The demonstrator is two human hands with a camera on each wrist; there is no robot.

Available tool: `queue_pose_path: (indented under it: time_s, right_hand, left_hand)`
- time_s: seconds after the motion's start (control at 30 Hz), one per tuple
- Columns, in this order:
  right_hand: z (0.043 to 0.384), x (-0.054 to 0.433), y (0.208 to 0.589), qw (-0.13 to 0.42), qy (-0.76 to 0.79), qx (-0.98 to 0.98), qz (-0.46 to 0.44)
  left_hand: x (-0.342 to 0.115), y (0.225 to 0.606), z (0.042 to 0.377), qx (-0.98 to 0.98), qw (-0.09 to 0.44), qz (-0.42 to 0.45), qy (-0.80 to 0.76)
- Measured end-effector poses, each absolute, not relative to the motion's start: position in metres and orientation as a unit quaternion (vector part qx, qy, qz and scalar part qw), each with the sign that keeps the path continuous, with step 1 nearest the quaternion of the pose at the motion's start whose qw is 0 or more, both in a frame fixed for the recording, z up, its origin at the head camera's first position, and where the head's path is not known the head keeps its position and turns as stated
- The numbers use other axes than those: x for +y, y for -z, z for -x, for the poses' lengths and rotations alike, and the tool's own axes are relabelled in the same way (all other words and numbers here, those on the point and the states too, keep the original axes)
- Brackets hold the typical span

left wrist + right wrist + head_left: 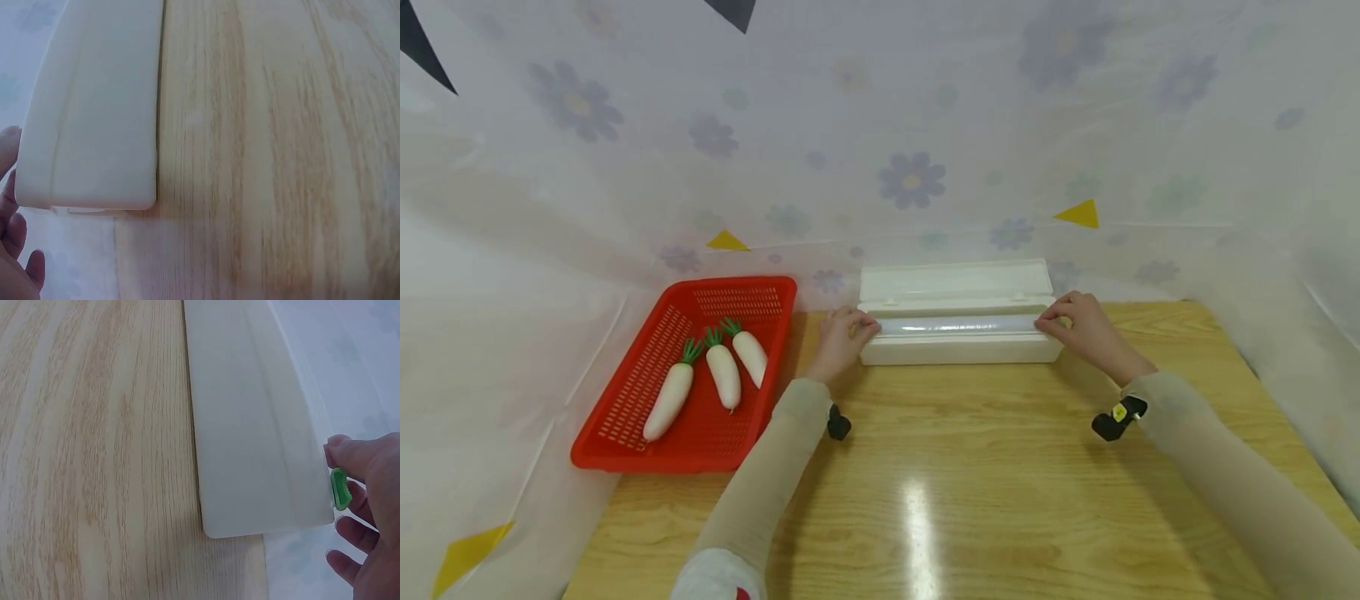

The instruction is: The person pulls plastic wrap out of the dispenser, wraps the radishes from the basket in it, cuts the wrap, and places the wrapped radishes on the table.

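Note:
A white cling film dispenser [962,352] stands at the back of the table with its lid [955,282] raised. Clear, shiny cling film [958,325] lies along its opening. At the left end, my left hand [838,342] pinches the film's edge between thumb and fingers. My right hand [1088,335] pinches at the opposite end, level with the left. In the right wrist view, a small green slider [340,489] sits at the dispenser's corner beside the right thumb. The left wrist view shows the dispenser's plain front, with some left fingers [15,234] around its end.
Left of the dispenser, a red plastic basket [617,454] holds three white radishes [724,377] with green tops. The wooden table [1000,483] extends in front. A flowered plastic sheet [917,108] hangs directly behind the dispenser and around the sides.

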State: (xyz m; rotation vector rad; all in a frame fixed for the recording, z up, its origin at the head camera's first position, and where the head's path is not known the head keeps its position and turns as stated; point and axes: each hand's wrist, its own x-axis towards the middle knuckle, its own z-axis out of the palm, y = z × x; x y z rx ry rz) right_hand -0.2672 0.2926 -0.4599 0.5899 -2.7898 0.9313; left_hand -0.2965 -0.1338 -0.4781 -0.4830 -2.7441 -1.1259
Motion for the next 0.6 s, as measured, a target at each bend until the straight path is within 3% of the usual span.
queue_pose_path:
  time_s: [0.1, 0.33, 0.6]
  right_hand:
    - [0.2687, 0.2922, 0.4592, 0.088, -0.303, -0.924, -0.217]
    - [0.2755, 0.287, 0.4542, 0.024, -0.272, -0.94, -0.204]
    - [0.2769, 0.2862, 0.4517, 0.016, -0.275, -0.941, -0.196]
  left_hand:
    - [-0.1315, 0.4796, 0.2989, -0.911, 0.083, 0.167, 0.367]
    - [-0.126, 0.4778, 0.2986, -0.914, 0.081, 0.164, 0.361]
    - [-0.1261, 0.4715, 0.2989, -0.915, 0.065, 0.161, 0.365]
